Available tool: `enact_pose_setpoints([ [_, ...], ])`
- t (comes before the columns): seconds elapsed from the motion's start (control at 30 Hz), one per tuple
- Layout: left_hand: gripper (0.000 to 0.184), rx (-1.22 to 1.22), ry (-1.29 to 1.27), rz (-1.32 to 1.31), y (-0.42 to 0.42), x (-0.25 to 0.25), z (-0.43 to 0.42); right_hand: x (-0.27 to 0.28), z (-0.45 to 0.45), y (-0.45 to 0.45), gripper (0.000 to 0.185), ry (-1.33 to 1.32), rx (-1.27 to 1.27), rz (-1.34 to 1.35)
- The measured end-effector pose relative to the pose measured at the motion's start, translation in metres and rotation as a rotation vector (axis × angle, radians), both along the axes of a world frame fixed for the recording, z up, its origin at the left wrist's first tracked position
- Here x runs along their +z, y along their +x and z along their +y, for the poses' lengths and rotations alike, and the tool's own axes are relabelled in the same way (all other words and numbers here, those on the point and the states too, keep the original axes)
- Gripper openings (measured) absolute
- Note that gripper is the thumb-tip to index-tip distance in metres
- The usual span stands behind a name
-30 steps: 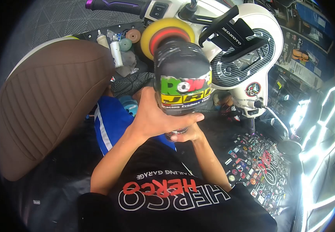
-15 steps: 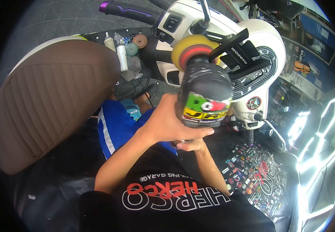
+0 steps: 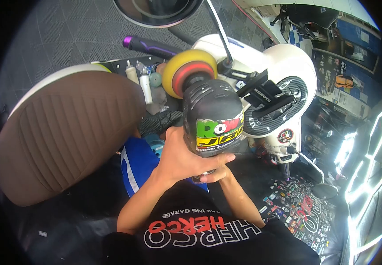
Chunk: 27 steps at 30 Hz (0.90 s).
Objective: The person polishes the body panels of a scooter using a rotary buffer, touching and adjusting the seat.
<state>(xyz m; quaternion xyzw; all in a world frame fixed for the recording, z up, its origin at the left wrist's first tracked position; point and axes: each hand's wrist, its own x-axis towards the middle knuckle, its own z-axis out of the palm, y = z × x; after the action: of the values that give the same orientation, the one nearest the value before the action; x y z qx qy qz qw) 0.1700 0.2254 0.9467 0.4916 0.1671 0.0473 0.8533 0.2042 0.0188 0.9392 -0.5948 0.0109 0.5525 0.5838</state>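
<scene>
A black polisher (image 3: 213,110) with a yellow foam pad (image 3: 191,73) and red backing plate is held in front of my body, pad end away from me. My left hand (image 3: 177,159) wraps around its body from the left, thumb across the near end. Below it my right hand (image 3: 217,175) is closed around the lower part of the polisher, mostly hidden by the tool and my left hand. Behind the tool stands a white scooter (image 3: 283,66) with a purple-tipped grip (image 3: 149,47) and a black phone holder (image 3: 266,95). From this angle, pad contact with the scooter cannot be told.
A brown ribbed seat (image 3: 74,132) is close on the left. White bottles (image 3: 145,88) and round pads (image 3: 155,79) lie in a tray past it. A mirror (image 3: 158,9) juts in at the top. Bright light tubes (image 3: 354,172) and a sticker-covered surface (image 3: 297,212) are at right.
The polisher and both hands have shifted left and slightly down in view, its pad now nearer the purple-tipped grip. The scooter sits lower in view, and a round mirror has appeared at the top.
</scene>
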Motion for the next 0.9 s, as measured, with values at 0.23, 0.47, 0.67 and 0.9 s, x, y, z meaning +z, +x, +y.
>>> enact_pose_setpoints([
  [0.23, 0.052, 0.006, -0.188, 0.006, 0.002, 0.009, 0.012, 0.009, 0.015, -0.009, 0.092, 0.016, 0.081, -0.006],
  [0.47, 0.066, -0.186, -0.392, 0.068, 0.008, -0.002, 0.06, 0.039, 0.082, -0.015, 0.068, -0.037, -0.055, -0.073],
  [0.67, 0.06, -0.163, -0.42, 0.05, 0.007, 0.001, 0.067, 0.06, 0.099, -0.015, 0.059, -0.062, -0.07, -0.086],
  [0.9, 0.052, -0.153, -0.451, -0.03, 0.006, -0.003, 0.058, 0.067, 0.093, -0.009, 0.064, -0.083, -0.077, -0.134],
])
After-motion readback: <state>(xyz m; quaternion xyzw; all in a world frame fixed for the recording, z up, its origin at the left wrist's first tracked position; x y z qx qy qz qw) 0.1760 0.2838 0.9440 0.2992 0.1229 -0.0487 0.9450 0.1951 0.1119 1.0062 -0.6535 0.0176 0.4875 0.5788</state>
